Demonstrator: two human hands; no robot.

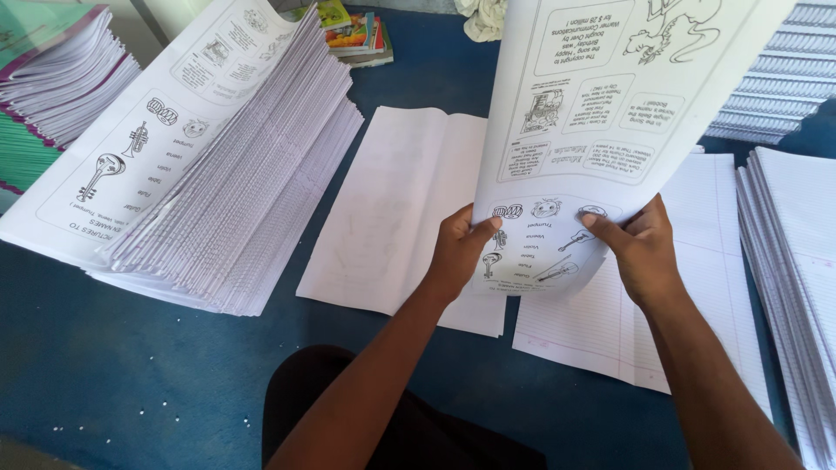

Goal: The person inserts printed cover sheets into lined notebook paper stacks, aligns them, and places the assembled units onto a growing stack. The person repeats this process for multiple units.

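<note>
Both hands hold up a large white printed sheet (601,113) with black line drawings of instruments and text boxes. My left hand (460,252) grips its lower left edge, thumb on the front. My right hand (640,248) pinches the lower right edge, thumb on the print. The sheet is lifted and tilted toward me above the blue surface (131,365). Under it lie a blank white folded sheet (392,200) and a lined white sheet (688,287).
A tall leaning stack of the same printed sheets (218,157) fills the left. Green-covered booklets (43,87) are piled at far left. Stacks of lined paper (797,261) stand at the right edge and upper right. Colourful books (353,35) lie at the back.
</note>
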